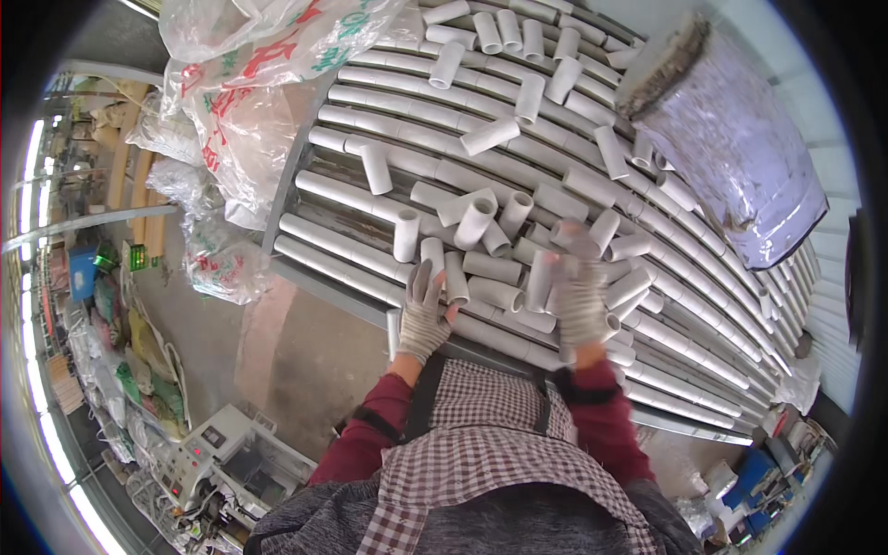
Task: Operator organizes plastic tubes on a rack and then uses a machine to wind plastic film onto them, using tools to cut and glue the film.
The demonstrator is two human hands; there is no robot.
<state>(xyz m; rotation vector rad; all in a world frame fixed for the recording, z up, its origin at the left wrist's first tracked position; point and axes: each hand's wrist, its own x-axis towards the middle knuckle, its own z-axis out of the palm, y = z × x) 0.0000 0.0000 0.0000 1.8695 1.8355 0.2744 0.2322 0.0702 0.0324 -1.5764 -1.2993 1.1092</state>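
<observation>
A broad table [335, 168] carries long parallel rows of pale tubes laid end to end, and over its middle and near part lies a loose heap of short white tubes [493, 268], pointing in all directions. Some in the heap tilt up so that their round open ends show. More short tubes [532, 42] lie scattered over the table's far part.

At the near edge of the table, the left hand [424, 319], in a striped grey glove, reaches in at the left side of the heap. Its fingers are partly spread, with the thumb apart from the rest, at the near tubes; whether they grip one, I cannot tell. The right hand [581, 296], also gloved, is over the right side of the heap, and its fingers are too blurred to tell how far open they are or what they hold.

Clear plastic bags [250, 120] with red and green print bulge over the table's far left corner. A lavender bucket [740, 166] lies tilted at the table's far right. The person's checked apron [481, 453] is against the near edge, and a machine [208, 449] with a control panel stands on the floor, left of the table.
</observation>
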